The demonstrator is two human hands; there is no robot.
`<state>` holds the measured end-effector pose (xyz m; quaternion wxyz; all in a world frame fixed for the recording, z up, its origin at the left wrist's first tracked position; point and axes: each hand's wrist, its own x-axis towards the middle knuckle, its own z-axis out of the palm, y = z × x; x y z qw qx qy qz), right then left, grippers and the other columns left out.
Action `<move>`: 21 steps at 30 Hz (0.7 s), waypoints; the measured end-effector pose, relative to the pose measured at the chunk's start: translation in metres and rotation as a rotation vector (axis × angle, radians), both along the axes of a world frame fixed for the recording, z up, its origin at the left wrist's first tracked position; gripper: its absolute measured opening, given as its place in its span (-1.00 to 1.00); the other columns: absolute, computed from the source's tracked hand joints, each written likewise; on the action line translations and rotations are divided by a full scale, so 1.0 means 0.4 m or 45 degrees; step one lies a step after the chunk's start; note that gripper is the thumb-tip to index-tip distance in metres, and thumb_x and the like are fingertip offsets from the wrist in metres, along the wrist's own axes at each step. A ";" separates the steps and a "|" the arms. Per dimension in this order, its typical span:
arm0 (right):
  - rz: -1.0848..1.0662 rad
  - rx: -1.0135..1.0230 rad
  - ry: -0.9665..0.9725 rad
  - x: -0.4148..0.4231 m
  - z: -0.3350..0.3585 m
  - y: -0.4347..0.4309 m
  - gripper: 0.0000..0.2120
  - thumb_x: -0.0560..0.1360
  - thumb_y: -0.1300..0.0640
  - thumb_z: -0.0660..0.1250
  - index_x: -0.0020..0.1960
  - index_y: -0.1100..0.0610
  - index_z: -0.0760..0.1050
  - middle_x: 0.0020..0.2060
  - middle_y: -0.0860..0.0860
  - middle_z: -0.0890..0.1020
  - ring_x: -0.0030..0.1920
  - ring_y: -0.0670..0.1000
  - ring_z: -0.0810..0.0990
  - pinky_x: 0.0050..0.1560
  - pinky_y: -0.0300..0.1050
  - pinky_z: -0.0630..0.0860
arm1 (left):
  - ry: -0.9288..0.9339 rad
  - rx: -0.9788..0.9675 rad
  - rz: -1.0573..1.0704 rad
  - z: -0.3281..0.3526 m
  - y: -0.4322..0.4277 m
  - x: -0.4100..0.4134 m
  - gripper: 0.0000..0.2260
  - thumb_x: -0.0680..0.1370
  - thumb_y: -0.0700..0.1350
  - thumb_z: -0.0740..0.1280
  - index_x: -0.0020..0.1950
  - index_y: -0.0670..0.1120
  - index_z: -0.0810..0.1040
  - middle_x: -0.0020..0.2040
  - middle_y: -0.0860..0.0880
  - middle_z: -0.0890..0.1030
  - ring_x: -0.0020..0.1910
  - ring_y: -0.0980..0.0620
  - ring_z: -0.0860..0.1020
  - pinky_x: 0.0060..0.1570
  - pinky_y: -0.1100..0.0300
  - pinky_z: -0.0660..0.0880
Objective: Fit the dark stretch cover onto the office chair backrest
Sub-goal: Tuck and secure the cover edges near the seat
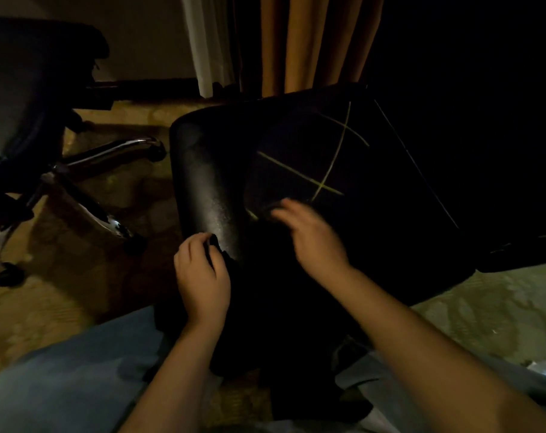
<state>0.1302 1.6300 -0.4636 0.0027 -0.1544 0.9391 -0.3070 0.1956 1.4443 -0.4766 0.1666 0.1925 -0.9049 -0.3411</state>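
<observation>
The black office chair backrest (pixel 203 179) lies tilted in front of me, its bare leathery surface showing on the left. The dark stretch cover (pixel 327 145), marked with thin yellow lines, is drawn over the right part of it and bunches into my lap (pixel 265 307). My left hand (pixel 201 276) is shut on the cover's edge at the backrest's near left side. My right hand (pixel 312 235), blurred, rests on the cover near its edge with fingers spread; whether it grips the fabric is unclear.
A second office chair (pixel 31 104) with a chrome star base (pixel 87 185) and castors stands at the left. Curtains (pixel 281 42) hang at the back. The patterned carpet (pixel 78 292) lies below, and my grey-trousered legs (pixel 78 385) frame the bottom.
</observation>
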 end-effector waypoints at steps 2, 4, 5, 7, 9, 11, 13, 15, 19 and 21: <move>-0.342 0.008 0.044 -0.072 -0.005 0.091 -0.55 0.49 0.43 0.17 0.29 0.13 0.51 0.35 0.14 0.45 0.35 0.15 0.43 0.41 -0.06 0.29 | -0.016 -0.024 0.001 0.006 0.002 -0.015 -0.75 0.56 -0.26 0.25 0.23 -0.23 0.51 0.22 -0.19 0.52 0.24 -0.16 0.45 0.24 0.26 0.21; -0.665 -0.008 -0.017 -0.113 0.012 0.160 -0.60 0.56 0.35 0.16 0.33 0.10 0.48 0.41 0.09 0.39 0.38 0.12 0.39 0.37 -0.19 0.23 | -0.026 -0.055 -0.053 0.009 0.009 -0.030 -0.70 0.57 -0.26 0.25 0.31 -0.23 0.46 0.35 -0.17 0.45 0.37 -0.13 0.37 0.37 0.16 0.20; -0.772 -0.005 -0.066 -0.121 0.017 0.175 -0.61 0.59 0.32 0.14 0.35 0.08 0.46 0.44 0.05 0.35 0.39 0.09 0.36 0.33 -0.24 0.21 | -0.040 -0.072 -0.089 0.009 0.011 -0.038 -0.67 0.58 -0.25 0.24 0.35 -0.22 0.43 0.41 -0.16 0.40 0.41 -0.11 0.32 0.42 0.09 0.18; -0.823 0.040 -0.102 -0.124 0.022 0.147 -0.59 0.60 0.32 0.11 0.38 0.06 0.42 0.48 0.01 0.28 0.41 0.04 0.32 0.31 -0.30 0.18 | -0.074 -0.078 -0.146 0.008 0.013 -0.058 -0.64 0.61 -0.23 0.21 0.41 -0.19 0.38 0.47 -0.13 0.33 0.47 -0.08 0.24 0.47 -0.03 0.15; -0.643 0.060 -0.074 -0.099 0.024 0.059 -0.53 0.55 0.38 0.11 0.39 0.07 0.42 0.48 0.02 0.27 0.42 0.05 0.32 0.36 -0.25 0.19 | -0.108 -0.043 -0.161 0.004 0.011 -0.081 -0.63 0.63 -0.21 0.17 0.45 -0.18 0.34 0.50 -0.11 0.28 0.49 -0.06 0.19 0.48 -0.07 0.11; -0.289 0.023 -0.067 -0.049 0.017 -0.053 -0.48 0.50 0.42 0.11 0.39 0.08 0.41 0.48 0.05 0.28 0.45 0.08 0.28 0.43 -0.15 0.18 | -0.125 -0.017 -0.163 -0.001 0.004 -0.102 -0.62 0.64 -0.17 0.12 0.46 -0.18 0.31 0.51 -0.10 0.25 0.50 -0.07 0.17 0.48 -0.08 0.09; 0.038 -0.006 -0.125 0.011 0.013 -0.149 -0.45 0.49 0.44 0.13 0.41 0.09 0.39 0.48 0.06 0.26 0.49 0.08 0.20 0.45 -0.14 0.09 | -0.123 0.021 -0.162 -0.003 -0.002 -0.111 -0.61 0.65 -0.14 0.08 0.47 -0.18 0.29 0.51 -0.10 0.25 0.50 -0.06 0.17 0.49 -0.05 0.09; 0.204 -0.022 -0.115 0.042 0.019 -0.186 -0.46 0.49 0.43 0.16 0.42 0.08 0.38 0.48 0.05 0.27 0.49 0.08 0.19 0.46 -0.07 0.16 | -0.127 0.086 -0.132 -0.004 -0.008 -0.109 -0.62 0.67 -0.15 0.07 0.48 -0.18 0.27 0.51 -0.09 0.25 0.50 -0.03 0.17 0.49 0.06 0.08; 0.140 -0.045 -0.087 -0.049 0.008 -0.100 -0.48 0.52 0.39 0.12 0.39 0.01 0.42 0.46 0.02 0.31 0.44 0.06 0.31 0.42 -0.03 0.29 | -0.110 0.078 -0.130 -0.005 -0.014 -0.107 -0.59 0.65 -0.09 0.04 0.48 -0.19 0.28 0.49 -0.12 0.29 0.49 -0.05 0.20 0.46 0.12 0.09; -0.115 -0.004 -0.057 -0.134 -0.005 -0.021 -0.48 0.51 0.42 0.10 0.38 0.05 0.43 0.46 0.06 0.32 0.43 0.09 0.31 0.44 -0.05 0.24 | -0.128 0.060 -0.123 -0.004 -0.011 -0.115 -0.61 0.66 -0.11 0.09 0.47 -0.19 0.29 0.49 -0.13 0.28 0.49 -0.06 0.20 0.48 0.08 0.10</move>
